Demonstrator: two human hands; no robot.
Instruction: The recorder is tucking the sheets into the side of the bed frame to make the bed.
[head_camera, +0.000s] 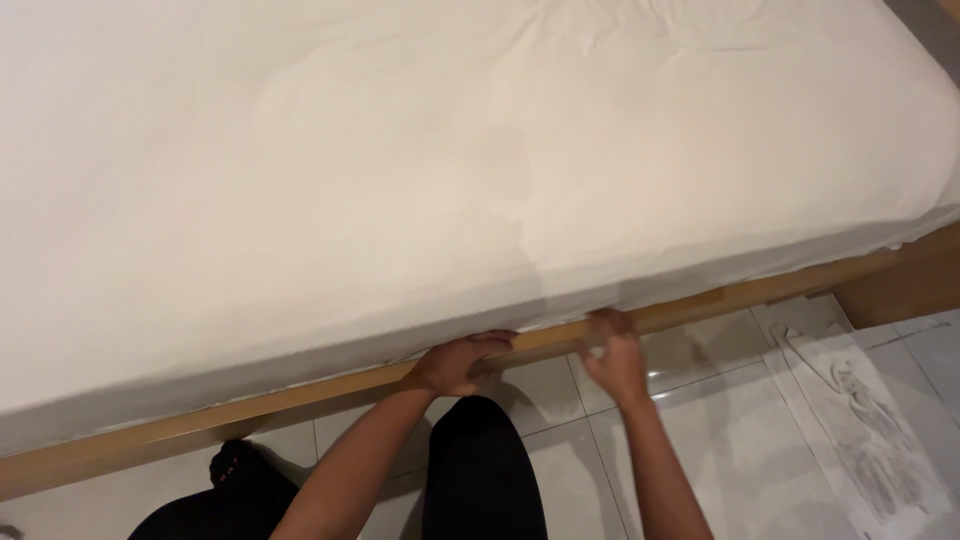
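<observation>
Both hands (540, 355) at sheet (400, 200) edge

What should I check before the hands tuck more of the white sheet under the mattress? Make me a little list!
1. Left hand on the sheet's edge: ok, its fingers curl at the bottom edge of the mattress, above the wooden bed frame.
2. Right hand at the same edge: ok, close beside the left hand.
3. White sheet tucked along the right stretch: cannot tell, though its edge looks loose near the corner.
4. Sheet smooth on top: not ok, soft wrinkles show.
5. Floor free to kneel on: not ok, crumpled clear plastic lies at the right.
</observation>
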